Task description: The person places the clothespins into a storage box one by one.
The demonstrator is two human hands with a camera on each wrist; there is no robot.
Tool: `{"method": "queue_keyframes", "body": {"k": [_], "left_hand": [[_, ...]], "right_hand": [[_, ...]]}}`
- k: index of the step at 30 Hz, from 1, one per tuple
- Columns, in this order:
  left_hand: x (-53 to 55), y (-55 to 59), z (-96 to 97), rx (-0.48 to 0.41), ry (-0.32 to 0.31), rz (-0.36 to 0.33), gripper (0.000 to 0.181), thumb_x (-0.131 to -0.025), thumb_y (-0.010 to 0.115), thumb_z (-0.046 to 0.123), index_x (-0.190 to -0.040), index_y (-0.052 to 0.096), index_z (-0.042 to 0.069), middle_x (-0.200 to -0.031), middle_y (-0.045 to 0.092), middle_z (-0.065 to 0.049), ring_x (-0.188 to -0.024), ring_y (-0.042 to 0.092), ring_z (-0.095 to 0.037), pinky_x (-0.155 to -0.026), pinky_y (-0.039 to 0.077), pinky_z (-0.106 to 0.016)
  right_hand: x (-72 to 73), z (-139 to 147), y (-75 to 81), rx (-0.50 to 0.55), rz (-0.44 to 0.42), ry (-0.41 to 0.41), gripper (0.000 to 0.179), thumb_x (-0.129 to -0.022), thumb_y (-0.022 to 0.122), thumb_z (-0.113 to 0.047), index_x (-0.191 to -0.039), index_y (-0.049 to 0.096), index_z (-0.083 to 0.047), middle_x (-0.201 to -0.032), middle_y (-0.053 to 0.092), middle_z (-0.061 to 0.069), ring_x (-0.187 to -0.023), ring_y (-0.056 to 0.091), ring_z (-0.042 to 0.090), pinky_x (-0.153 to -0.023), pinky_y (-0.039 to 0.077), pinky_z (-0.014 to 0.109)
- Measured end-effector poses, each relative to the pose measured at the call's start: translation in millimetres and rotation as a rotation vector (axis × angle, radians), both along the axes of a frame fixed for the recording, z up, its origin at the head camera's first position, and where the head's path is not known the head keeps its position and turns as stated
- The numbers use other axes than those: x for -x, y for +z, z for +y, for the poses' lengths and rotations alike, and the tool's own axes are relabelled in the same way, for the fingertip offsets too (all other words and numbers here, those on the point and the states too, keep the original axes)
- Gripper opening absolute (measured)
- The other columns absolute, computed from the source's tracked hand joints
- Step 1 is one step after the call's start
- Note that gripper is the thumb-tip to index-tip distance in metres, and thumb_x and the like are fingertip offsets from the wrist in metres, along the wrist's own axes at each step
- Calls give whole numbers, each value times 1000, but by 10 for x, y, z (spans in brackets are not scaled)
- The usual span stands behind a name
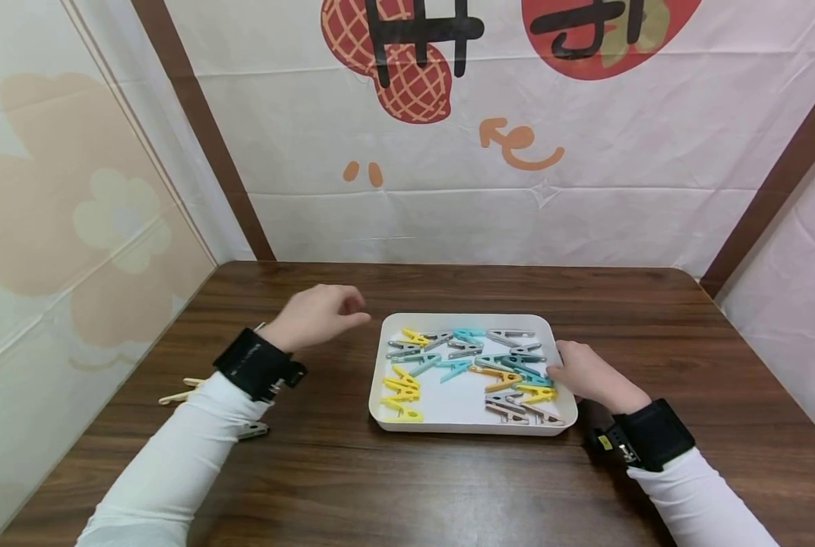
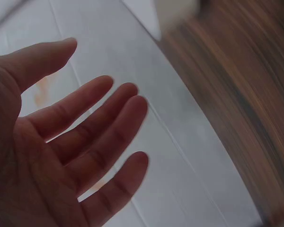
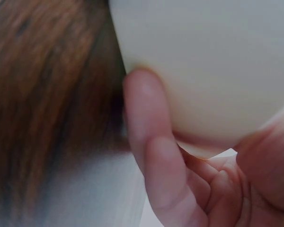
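Observation:
A white rectangular tray (image 1: 475, 428) holds many clothespins, among them yellow clothespins (image 1: 403, 412), teal clothespins (image 1: 456, 368) and grey ones. My right hand (image 1: 595, 374) grips the tray's right edge, with the thumb at the rim. In the right wrist view, its fingers (image 3: 146, 104) curl against the pale outer surface of the tray. Left of the tray, my left hand (image 1: 318, 313) hovers apart from it. The left wrist view shows that hand's fingers (image 2: 118, 123) spread and loosely bent, with nothing held. Whether the tray is raised off the table I cannot tell.
On the brown wooden table (image 1: 393, 494), pale wooden clothespin-like pieces (image 1: 175, 397) lie left of my left forearm. A grey clothespin (image 1: 253, 431) sits partly hidden beside the sleeve. A printed white cloth (image 1: 277, 137) hangs behind the table.

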State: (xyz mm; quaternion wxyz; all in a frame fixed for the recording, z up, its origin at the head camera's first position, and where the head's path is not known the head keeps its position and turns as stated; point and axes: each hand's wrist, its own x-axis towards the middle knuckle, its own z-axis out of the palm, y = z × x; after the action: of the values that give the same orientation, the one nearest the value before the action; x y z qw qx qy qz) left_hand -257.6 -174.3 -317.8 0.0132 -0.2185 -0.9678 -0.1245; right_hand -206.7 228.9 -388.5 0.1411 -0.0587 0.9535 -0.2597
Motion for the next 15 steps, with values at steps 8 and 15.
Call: {"method": "queue_keyframes", "body": {"k": [8, 15], "left_hand": [[237, -66, -847, -35, 157, -101, 40, -95, 61, 34, -115, 63, 0, -109, 65, -18, -98, 61, -33, -81, 47, -51], [351, -235, -1202, 81, 263, -259, 64, -91, 65, 35, -129, 48, -14, -126, 52, -34, -111, 52, -49, -86, 44, -58]], "right_hand": [[-12, 6, 15, -16, -5, 3, 51, -97, 55, -9, -133, 36, 21, -109, 57, 29, -79, 61, 22, -54, 52, 33], [-9, -8, 15, -10, -11, 3, 50, -97, 55, -9, -133, 36, 20, -110, 57, 27, -82, 61, 23, -55, 52, 33]]}}
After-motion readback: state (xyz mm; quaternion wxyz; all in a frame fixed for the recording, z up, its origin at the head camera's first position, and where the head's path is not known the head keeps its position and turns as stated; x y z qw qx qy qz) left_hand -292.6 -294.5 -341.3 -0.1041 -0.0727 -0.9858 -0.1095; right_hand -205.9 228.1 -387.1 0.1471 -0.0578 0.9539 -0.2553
